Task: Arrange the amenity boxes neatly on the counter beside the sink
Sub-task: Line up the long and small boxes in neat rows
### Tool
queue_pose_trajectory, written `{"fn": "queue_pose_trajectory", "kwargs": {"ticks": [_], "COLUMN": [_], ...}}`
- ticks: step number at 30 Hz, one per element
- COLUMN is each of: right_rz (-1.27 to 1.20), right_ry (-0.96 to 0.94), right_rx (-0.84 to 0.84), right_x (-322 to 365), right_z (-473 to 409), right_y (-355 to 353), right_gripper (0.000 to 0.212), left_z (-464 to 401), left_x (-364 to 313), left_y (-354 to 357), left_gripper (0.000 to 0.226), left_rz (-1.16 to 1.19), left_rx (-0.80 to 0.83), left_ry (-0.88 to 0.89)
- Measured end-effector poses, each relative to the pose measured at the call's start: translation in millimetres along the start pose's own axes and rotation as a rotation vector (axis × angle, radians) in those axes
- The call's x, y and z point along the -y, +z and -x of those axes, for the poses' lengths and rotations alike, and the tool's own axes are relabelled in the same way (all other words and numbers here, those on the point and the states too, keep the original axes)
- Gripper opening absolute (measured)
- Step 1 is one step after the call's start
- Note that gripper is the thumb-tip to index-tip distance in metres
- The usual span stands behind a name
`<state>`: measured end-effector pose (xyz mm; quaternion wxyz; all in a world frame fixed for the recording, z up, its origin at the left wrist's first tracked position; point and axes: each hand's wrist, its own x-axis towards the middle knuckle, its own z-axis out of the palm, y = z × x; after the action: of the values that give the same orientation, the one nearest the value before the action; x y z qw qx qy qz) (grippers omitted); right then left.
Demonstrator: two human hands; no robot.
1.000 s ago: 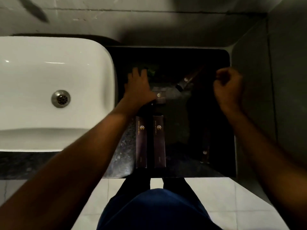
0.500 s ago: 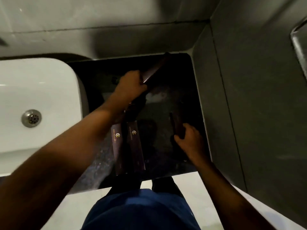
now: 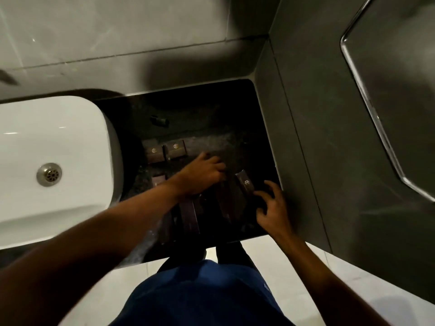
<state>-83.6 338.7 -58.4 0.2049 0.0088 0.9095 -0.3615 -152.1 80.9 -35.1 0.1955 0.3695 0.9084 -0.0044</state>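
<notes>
While left hand (image 3: 202, 175) presses long box (image 3: 227, 198), right hand (image 3: 270, 208) splayed, fingertips touching it.

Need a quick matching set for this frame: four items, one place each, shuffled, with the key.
Items:
1. sink drain
2. pair of small square boxes
3. long box with logo
4. left hand

Places:
A. far part of the dark counter, side by side, just right of the basin
B. bottom of the white basin
C. right part of the counter, beside the right hand's fingertips
D. middle of the counter, over the long boxes

Pairs: 1-B, 2-A, 3-C, 4-D
</notes>
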Motion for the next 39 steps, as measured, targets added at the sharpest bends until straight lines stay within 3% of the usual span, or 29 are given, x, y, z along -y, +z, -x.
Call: {"fn": "queue_pose_trajectory", "kwargs": {"ticks": [2,4,6,8,10,14,29,39], "right_rz": [0.074,0.025,-0.033,-0.057,-0.094,-0.1,-0.063,-0.065], "right_ry": [0.012,0.075,0.126,0.141,0.153,0.157,0.197,0.197], "right_rx": [0.023,0.031,-0.038,-0.091,-0.09,-0.063,-0.02,0.008], "right_x": [1,3,3,3,5,8,7,4], "right_z": [3,1,-3,-6,-7,-12,-20,-20], "right_y": [4,8,7,6,5,4,4,4], "right_gripper": [0.052,0.059,0.06,0.055,0.05,0.049,0.052,0.059], "left_z": [-7,-2,4,8,7,-5,-17,-16], "left_x": [-18,-32,-51,-70,-85,-93,-91,-88], "left_y": [11,17,20,22,23,22,28,27], "left_gripper": [0.042,0.064,0.086,0.095,0.099,0.094,0.091,0.09], "left_rz": [0.045,0.176,0.434,0.714,0.899,0.988,0.865,0.911], "left_rx": [-0.041,-0.1,-0.144,-0.176,-0.197,-0.202,-0.195,-0.234], "left_ry": [-0.034,-0.188,-0.443,-0.663,-0.73,-0.74,-0.65,-0.624]}}
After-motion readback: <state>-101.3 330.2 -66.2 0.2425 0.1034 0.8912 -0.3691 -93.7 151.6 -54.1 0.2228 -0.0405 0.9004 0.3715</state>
